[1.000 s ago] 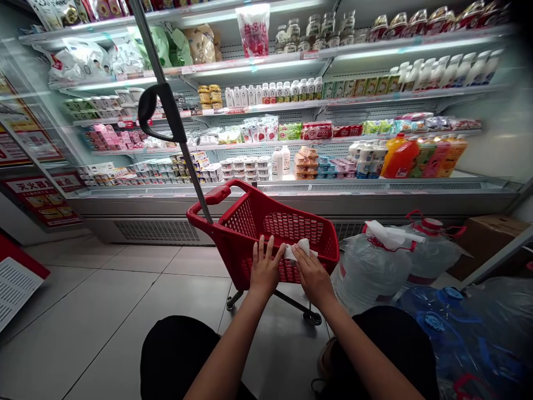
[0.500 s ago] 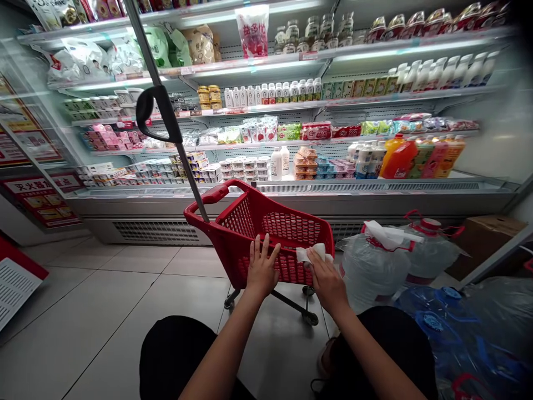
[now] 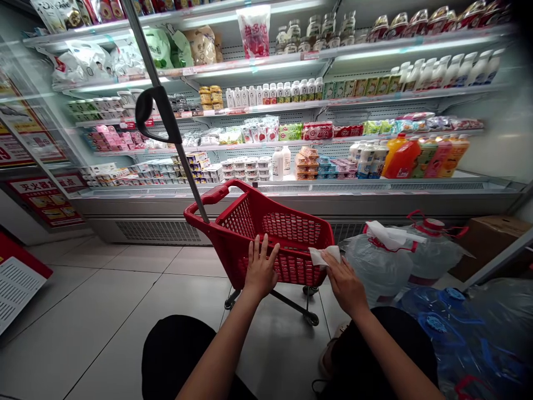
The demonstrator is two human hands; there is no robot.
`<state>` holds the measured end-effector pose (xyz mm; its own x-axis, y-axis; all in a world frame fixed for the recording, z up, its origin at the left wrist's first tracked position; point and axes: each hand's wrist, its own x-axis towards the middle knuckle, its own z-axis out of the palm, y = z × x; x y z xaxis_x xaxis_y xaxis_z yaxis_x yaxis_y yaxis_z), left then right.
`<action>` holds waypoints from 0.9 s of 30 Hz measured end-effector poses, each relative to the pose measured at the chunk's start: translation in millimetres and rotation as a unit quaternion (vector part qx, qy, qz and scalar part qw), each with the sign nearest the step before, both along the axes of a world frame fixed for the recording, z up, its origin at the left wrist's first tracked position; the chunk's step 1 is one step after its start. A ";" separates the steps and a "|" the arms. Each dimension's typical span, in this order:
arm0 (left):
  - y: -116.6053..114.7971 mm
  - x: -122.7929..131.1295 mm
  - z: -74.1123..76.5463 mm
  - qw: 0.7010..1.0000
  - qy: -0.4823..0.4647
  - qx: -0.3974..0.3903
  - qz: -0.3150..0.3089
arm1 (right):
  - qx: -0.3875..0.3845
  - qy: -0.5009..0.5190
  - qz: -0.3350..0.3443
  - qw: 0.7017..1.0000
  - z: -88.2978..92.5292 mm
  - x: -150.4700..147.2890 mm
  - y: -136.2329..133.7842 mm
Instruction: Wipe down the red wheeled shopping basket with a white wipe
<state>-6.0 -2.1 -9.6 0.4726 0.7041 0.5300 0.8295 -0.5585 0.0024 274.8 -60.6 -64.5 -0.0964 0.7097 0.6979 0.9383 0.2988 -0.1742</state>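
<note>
A small red shopping cart (image 3: pixel 237 244) with perforated plastic sides stands in front of me, on dark legs with casters. My left hand (image 3: pixel 261 269) lies with spread fingers against the near side of its basket. At the right end of the same rim, my right hand (image 3: pixel 343 280) presses a white wipe (image 3: pixel 318 256) onto the plastic, fingers together over it. Part of the wipe sticks out to the left of the fingers. From the cart's handle end a grey pole (image 3: pixel 191 178) with a black looped grip (image 3: pixel 160 116) rises toward the upper left.
A lit refrigerated display (image 3: pixel 266 189) of yogurts, milk and juice runs behind the cart. Large clear water jugs (image 3: pixel 370 266) stand close on the right, a white cloth on top. Blue jugs (image 3: pixel 441 333) and a cardboard box (image 3: pixel 487 241) are beyond. Grey tiles (image 3: pixel 116 316) cover the floor.
My right hand has slid right along the basket rim with the wipe, to the cart's right corner. My left hand stays in place on the side.
</note>
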 end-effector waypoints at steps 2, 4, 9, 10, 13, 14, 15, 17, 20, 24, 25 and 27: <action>-0.4 0.6 1.3 1.000 -0.002 -0.003 -0.005 | -0.005 0.012 -0.013 1.000 -3.9 5.3 -1.5; -1.0 2.9 2.5 1.000 -0.005 -0.006 -0.004 | -0.007 0.016 -0.018 1.000 -4.6 0.1 -1.9; -6.6 24.9 -3.8 1.000 -0.007 -0.015 -0.003 | 0.002 -0.002 -0.005 1.000 5.3 -43.4 0.9; -8.2 31.1 -7.2 1.000 -0.003 -0.020 -0.020 | 0.004 -0.009 0.001 1.000 8.6 -53.3 2.4; -11.1 43.3 -16.3 0.998 -0.018 -0.036 -0.052 | 0.004 -0.026 0.016 1.000 18.0 -73.3 7.5; -11.2 43.7 -17.7 0.997 -0.026 -0.039 -0.054 | 0.001 -0.029 0.021 0.999 20.0 -75.0 8.7; -10.9 42.1 -18.0 0.997 -0.029 -0.041 -0.056 | -0.002 -0.033 0.030 0.999 21.1 -73.8 9.3; -9.9 34.5 -15.7 0.996 -0.026 -0.045 -0.072 | -0.010 -0.042 0.052 0.998 20.1 -63.3 8.7; -9.8 20.5 -10.8 0.994 -0.020 -0.049 -0.091 | -0.014 -0.037 0.066 0.997 12.6 -36.1 5.3; -11.2 10.5 -9.5 0.994 -0.030 -0.045 -0.094 | -0.016 -0.013 0.065 0.998 2.8 -12.1 2.8; -11.0 9.1 -9.7 0.994 -0.032 -0.044 -0.095 | -0.018 -0.009 0.063 0.998 1.5 -11.5 2.6; -9.8 6.3 -9.2 0.993 -0.035 -0.043 -0.099 | -0.018 0.001 0.053 0.998 0.0 -16.1 2.1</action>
<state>0.3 -11.9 -18.8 0.5708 0.6445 0.5088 0.6988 -0.7066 0.1111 258.7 -58.5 -64.4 -0.1717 0.7204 0.6720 0.9013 0.3902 -0.1880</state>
